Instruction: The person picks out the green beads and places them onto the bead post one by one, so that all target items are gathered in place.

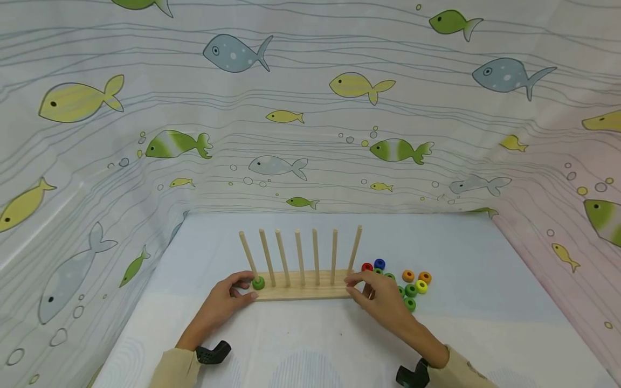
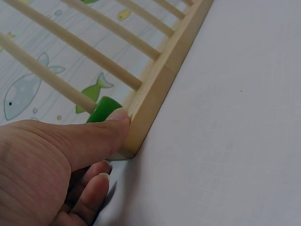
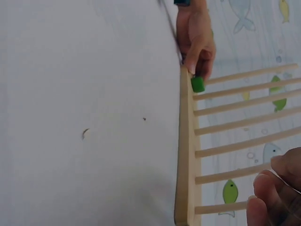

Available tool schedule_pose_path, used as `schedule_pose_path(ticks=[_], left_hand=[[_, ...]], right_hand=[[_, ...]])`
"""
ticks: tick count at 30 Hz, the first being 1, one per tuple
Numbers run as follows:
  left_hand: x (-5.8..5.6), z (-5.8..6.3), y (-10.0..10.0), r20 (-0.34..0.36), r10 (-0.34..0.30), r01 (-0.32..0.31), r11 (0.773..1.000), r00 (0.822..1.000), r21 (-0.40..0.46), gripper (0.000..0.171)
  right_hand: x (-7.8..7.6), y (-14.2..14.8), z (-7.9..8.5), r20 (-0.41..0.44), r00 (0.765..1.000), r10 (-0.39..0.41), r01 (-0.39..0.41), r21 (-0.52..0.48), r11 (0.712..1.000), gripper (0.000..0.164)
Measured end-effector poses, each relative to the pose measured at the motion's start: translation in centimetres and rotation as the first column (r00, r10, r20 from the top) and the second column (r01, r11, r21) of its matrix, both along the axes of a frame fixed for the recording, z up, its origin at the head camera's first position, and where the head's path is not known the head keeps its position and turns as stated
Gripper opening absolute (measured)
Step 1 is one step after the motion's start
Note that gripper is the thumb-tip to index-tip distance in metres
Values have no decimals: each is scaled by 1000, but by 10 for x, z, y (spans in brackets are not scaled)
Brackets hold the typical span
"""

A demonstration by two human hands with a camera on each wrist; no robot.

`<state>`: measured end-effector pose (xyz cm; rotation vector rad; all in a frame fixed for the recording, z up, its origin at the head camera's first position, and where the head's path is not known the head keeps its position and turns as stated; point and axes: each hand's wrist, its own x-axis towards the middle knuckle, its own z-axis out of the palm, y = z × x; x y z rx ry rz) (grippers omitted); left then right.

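Observation:
A wooden base (image 1: 301, 292) with several upright pegs lies on the table. One green bead (image 1: 259, 283) sits around the leftmost peg, down at the base. My left hand (image 1: 228, 296) holds the base's left end, its thumb at the front corner beside the bead in the left wrist view. At the other end is my right hand (image 1: 380, 296), near the rightmost peg (image 1: 355, 248). Its fingers (image 3: 265, 186) are loosely bent, with nothing seen between them in the right wrist view.
Loose beads lie right of the base, partly behind the right hand: several green beads (image 1: 411, 290), a blue bead (image 1: 380, 264), a red bead (image 1: 367, 267), a yellow bead (image 1: 421, 286) and two orange beads (image 1: 408, 276). A fish-patterned sheet (image 1: 320, 134) rises behind the table.

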<state>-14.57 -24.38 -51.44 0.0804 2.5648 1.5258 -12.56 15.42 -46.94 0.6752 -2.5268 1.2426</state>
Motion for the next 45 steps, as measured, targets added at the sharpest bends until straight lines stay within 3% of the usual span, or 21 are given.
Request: schedule_pose_path(ticks=[10, 19, 31, 45], left_hand=[[-2, -2, -1, -7, -7, 7, 1000, 1000, -8, 55], [0, 2, -3, 6, -20, 20, 1000, 1000, 2, 56], [-2, 1, 1, 3, -25, 25, 1000, 1000, -19, 56], [-3, -2, 0, -1, -14, 14, 999, 1000, -31, 54]], right_hand=[[9, 30, -16, 107, 991, -82, 78, 46, 996, 19], [16, 58, -26, 237, 960, -150, 141, 55, 989, 23], [29, 101, -31, 241, 931, -273, 253, 108, 961, 27], [29, 114, -35, 315, 874, -370, 320, 200, 926, 27]])
